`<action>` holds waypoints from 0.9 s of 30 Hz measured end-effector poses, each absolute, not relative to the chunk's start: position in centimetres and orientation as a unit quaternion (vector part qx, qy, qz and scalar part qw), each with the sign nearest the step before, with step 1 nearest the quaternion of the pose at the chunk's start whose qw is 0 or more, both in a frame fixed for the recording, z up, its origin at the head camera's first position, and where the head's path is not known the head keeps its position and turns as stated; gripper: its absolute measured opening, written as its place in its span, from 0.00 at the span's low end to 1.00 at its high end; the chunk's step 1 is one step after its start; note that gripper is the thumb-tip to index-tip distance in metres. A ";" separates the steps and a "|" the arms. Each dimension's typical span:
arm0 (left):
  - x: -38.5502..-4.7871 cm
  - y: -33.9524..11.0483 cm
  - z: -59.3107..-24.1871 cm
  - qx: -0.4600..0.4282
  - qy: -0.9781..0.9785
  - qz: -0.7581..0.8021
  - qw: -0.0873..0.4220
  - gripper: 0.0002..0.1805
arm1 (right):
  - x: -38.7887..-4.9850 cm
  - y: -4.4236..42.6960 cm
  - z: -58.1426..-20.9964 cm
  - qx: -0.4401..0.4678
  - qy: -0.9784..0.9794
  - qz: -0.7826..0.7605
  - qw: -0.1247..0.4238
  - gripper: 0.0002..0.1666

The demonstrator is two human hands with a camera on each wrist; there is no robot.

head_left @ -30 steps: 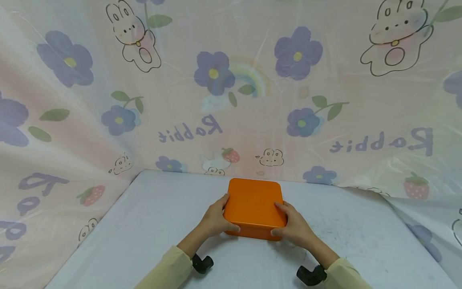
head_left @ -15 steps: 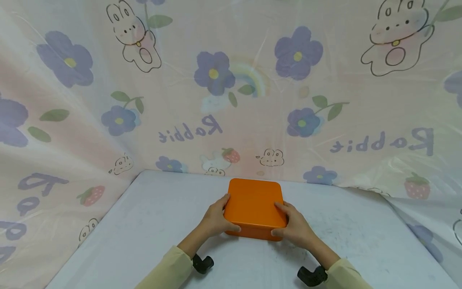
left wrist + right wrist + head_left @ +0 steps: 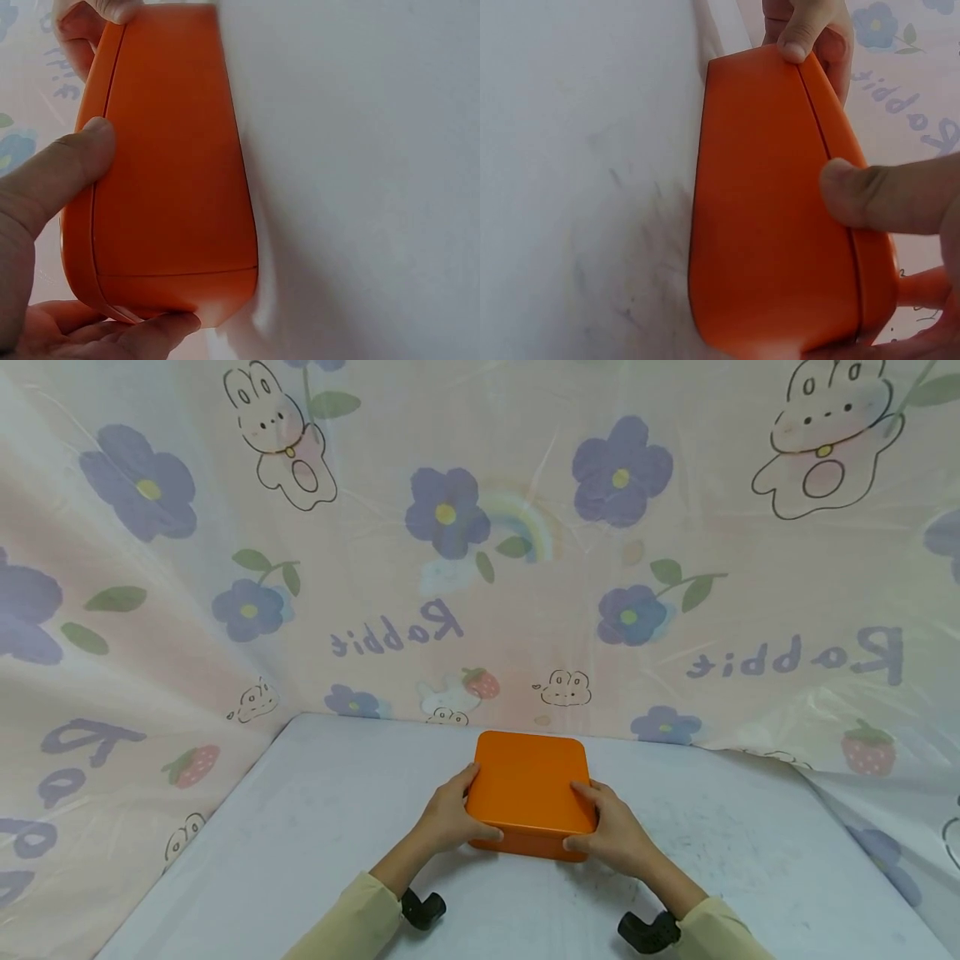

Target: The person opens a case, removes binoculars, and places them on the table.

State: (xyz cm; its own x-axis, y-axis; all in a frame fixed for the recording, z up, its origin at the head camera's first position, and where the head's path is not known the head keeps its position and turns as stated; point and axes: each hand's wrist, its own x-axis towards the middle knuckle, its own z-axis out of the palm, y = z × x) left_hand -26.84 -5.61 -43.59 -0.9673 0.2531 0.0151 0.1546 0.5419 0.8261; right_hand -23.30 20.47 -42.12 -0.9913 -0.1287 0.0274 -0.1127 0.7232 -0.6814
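Orange square plastic-looking box (image 3: pixel 528 781) sits on the white surface (image 3: pixel 337 802), toward the far middle; left hand (image 3: pixel 448 816) and right hand (image 3: pixel 617 832) clamp its sides. Probably stiff, slightly slippery; better hold below the seam (image 3: pixel 94 225).

The underside of the orange box (image 3: pixel 528 783) is hidden.

**Free flanks, blocked middle**

The table (image 3: pixel 337 810) gives passage left and right of the orange box (image 3: pixel 528 781), and above its top. The left hand (image 3: pixel 448 817) and right hand (image 3: pixel 613 831) bar the box's sides, with its front face free between them; a patterned sheet (image 3: pixel 517 618) closes off the back.
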 end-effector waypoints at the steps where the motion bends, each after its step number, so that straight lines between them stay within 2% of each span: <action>1: -26.8 -5.6 -43.6 0.117 0.877 0.464 0.053 0.63 | -23.3 20.5 -42.2 -0.066 0.928 -0.366 0.011 0.54; 27: -26.7 -5.4 -43.6 0.107 0.869 0.480 0.055 0.58 | -23.2 20.4 -42.7 -0.066 0.920 -0.386 0.013 0.53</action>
State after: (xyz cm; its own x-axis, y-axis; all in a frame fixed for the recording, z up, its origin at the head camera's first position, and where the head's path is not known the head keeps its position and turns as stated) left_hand -26.69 -5.35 -43.55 -0.9709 0.2393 0.0078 0.1338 0.5153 0.8465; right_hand -23.22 20.42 -42.70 -0.9909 -0.1320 0.0263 -0.1112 0.6927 -0.7126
